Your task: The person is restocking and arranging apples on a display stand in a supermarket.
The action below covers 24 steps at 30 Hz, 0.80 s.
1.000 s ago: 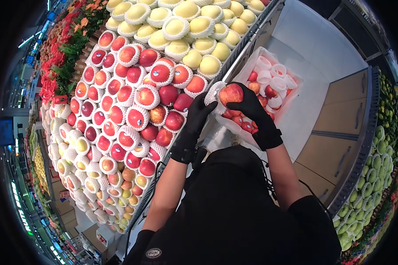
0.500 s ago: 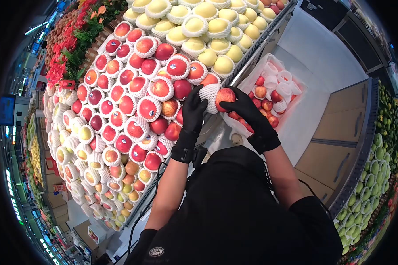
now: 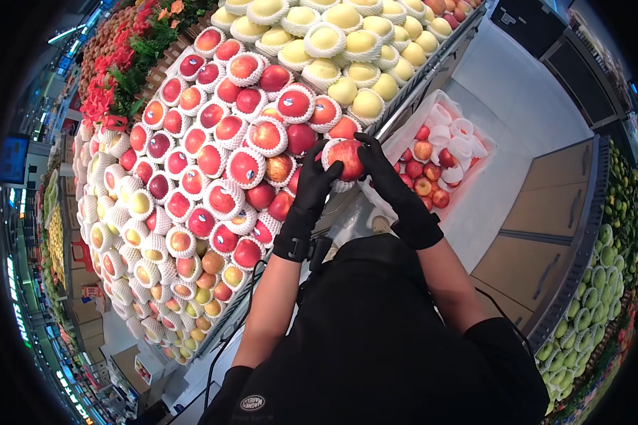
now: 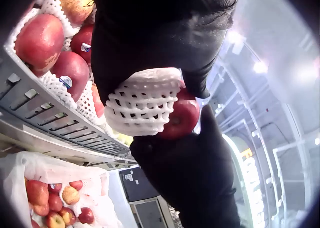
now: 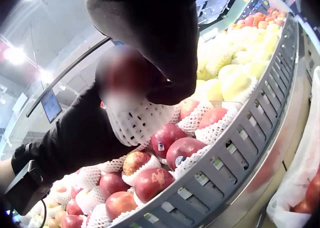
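Note:
A red apple (image 3: 346, 159) is between both black-gloved hands, partly inside a white foam net (image 4: 142, 104) that covers its lower side. The left hand (image 3: 313, 185) grips the netted side, its thumb across the front of the apple. From the other side the right hand (image 3: 390, 185) holds the apple's bare side with curled fingers. In the left wrist view the net wraps one half, and red skin (image 4: 184, 117) shows on the other. The right wrist view shows the apple blurred, with the net (image 5: 137, 122) below it.
Netted red apples (image 3: 243, 168) fill the sloping display on the left, with yellow fruit (image 3: 324, 40) behind. A grey slatted edge (image 5: 240, 138) borders it. To the right stands a lined box (image 3: 490, 147) of apples and loose nets. Green fruit (image 3: 590, 301) lies at far right.
Both hands have moved slightly left with the apple. The net, at first beside the apple, now sits around part of it, and the right hand has shifted on the apple.

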Available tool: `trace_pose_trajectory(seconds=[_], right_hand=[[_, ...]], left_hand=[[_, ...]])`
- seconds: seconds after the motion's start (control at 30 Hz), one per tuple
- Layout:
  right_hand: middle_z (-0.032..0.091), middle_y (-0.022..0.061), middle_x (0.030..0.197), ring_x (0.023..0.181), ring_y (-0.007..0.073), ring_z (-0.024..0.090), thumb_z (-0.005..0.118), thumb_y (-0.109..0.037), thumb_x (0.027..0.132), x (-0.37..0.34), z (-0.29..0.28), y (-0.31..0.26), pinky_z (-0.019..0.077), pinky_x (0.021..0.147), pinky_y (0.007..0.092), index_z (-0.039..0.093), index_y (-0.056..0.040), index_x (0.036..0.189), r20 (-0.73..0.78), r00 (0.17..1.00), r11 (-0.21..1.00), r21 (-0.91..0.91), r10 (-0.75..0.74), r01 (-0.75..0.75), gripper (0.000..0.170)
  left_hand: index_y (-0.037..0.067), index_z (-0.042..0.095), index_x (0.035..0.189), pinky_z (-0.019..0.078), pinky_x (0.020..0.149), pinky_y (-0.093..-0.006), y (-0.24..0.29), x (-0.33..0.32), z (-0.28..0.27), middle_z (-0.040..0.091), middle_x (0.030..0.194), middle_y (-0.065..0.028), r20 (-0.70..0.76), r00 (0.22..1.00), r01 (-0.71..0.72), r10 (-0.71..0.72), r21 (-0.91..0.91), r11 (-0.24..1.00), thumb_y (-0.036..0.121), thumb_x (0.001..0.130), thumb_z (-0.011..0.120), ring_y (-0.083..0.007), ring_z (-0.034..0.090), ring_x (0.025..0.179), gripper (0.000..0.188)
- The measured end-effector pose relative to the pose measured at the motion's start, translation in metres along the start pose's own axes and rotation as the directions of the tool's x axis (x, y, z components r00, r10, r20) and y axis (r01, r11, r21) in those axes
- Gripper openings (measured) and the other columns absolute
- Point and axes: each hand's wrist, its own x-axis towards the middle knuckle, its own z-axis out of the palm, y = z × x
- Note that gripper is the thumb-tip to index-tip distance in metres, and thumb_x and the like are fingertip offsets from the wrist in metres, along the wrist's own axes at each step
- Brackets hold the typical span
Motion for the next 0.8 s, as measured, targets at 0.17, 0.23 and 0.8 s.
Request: trace_pose_trajectory(seconds=[0.17, 0.23, 0.8], right_hand=[[0.061, 0.0074, 0.100, 0.079, 0.0134, 0.061, 0.062, -0.018, 0.091, -0.005, -0.001, -0.024, 0.0496, 0.070, 0.0271, 0.050, 0.0007, 0.127, 0.058, 0.997, 0.983, 0.174, 0.053, -0.063, 0.042], [0.062, 0.0074, 0.100, 0.077, 0.0137, 0.062, 0.064, -0.017, 0.090, -0.009, -0.001, -0.027, 0.0501, 0.067, 0.0271, 0.052, 0.0014, 0.125, 0.059, 0.995, 0.991, 0.108, 0.075, -0.081, 0.041], [0.068, 0.0086, 0.078, 0.062, 0.0132, 0.063, 0.065, -0.005, 0.077, 0.004, 0.047, -0.046, 0.0517, 0.058, 0.0273, 0.064, 0.0054, 0.100, -0.079, 0.991, 0.937, -0.325, 0.109, -0.129, 0.026]], left_hand=[[0.002, 0.036, 0.141, 0.0442, 0.102, -0.0380, 0.021, -0.007, -0.002, 0.051, 0.132, -0.0129, 0.138, 0.990, 0.011, 0.011, -0.159, 0.987, 0.019, 0.084, 0.070, -0.0246, 0.052, 0.122, 0.069], [0.001, 0.037, 0.142, 0.0439, 0.103, -0.0384, 0.023, -0.010, -0.002, 0.051, 0.133, -0.0127, 0.157, 0.987, -0.002, 0.025, -0.140, 0.990, 0.023, 0.082, 0.071, -0.0245, 0.052, 0.122, 0.072], [0.004, 0.041, 0.138, 0.0391, 0.106, -0.0371, 0.039, -0.040, -0.030, 0.048, 0.134, -0.0105, -0.116, 0.972, -0.160, 0.204, 0.308, 0.938, 0.013, 0.074, 0.078, -0.0228, 0.045, 0.128, 0.075]])
